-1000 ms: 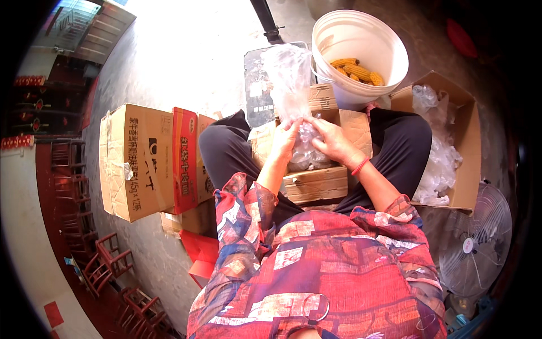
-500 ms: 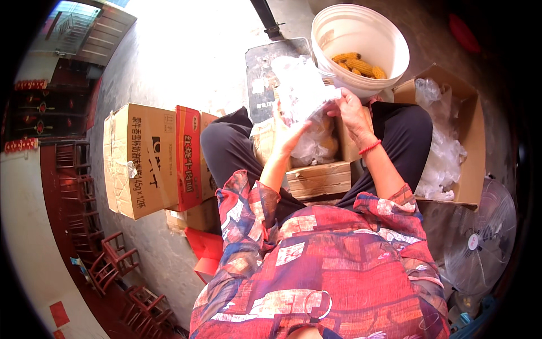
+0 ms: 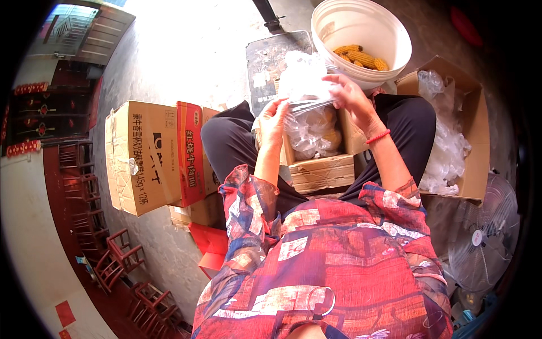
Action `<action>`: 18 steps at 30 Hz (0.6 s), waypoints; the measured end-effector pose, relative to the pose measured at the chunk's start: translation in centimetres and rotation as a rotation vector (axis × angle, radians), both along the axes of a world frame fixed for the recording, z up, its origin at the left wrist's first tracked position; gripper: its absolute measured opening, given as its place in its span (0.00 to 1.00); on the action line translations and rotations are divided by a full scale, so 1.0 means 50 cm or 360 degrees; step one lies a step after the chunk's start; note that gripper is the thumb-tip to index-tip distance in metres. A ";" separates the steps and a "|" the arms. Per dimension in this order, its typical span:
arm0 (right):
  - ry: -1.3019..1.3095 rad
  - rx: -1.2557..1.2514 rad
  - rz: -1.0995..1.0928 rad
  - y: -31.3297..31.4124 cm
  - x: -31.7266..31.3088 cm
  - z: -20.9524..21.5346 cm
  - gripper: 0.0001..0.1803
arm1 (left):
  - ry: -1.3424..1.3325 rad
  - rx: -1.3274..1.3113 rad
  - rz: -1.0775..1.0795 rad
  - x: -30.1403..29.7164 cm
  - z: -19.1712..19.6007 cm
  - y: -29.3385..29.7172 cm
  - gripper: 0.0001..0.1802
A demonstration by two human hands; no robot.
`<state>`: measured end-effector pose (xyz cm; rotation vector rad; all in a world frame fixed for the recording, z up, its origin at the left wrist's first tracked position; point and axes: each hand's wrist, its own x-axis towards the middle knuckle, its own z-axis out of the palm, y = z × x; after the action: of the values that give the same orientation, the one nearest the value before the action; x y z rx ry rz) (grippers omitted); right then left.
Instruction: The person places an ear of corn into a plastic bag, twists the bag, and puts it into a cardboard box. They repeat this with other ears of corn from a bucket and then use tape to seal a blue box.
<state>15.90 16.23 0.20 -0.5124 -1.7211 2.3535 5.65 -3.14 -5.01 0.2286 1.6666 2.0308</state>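
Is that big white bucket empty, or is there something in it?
Not empty. The white bucket holds a few yellow corn cobs lying at its bottom; most of its inside is bare.

Small box (image 3: 322,169) on lap, centre; bag (image 3: 313,121) in it, left hand (image 3: 274,121) at its 9, right hand (image 3: 350,99) at 1. Bucket (image 3: 339,28) at 12, corn (image 3: 361,56) inside. Bag-filled carton (image 3: 471,113) at 3. Stacked cartons (image 3: 147,155) at 9. Fan (image 3: 480,237) at 4.
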 end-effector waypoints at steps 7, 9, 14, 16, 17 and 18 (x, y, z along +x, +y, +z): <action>-0.0154 0.0749 0.0157 0.002 0.000 -0.052 0.13 | -0.0340 0.0358 0.0364 -0.012 0.007 -0.013 0.08; -0.0162 0.0698 -0.0036 0.010 -0.006 -0.076 0.09 | -0.0418 0.0358 0.0422 -0.015 0.006 -0.006 0.09; -0.0014 -0.0107 -0.0363 0.025 -0.012 -0.090 0.07 | -0.0120 0.0181 -0.0024 0.001 0.032 0.005 0.17; -0.0032 -0.0359 -0.0525 0.018 -0.015 -0.068 0.07 | -0.0013 -0.0020 -0.0166 0.014 0.065 0.006 0.23; -0.0010 -0.0448 -0.0577 0.016 -0.015 -0.058 0.08 | 0.0080 -0.0179 -0.0220 0.011 0.058 0.000 0.23; 0.0014 -0.0535 -0.0631 0.015 -0.013 -0.047 0.08 | 0.0174 -0.0335 -0.0275 0.008 0.047 -0.006 0.22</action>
<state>15.26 16.99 -2.15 -0.8084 -1.0911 2.3394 6.03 -3.46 -2.67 0.4013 1.8433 1.7303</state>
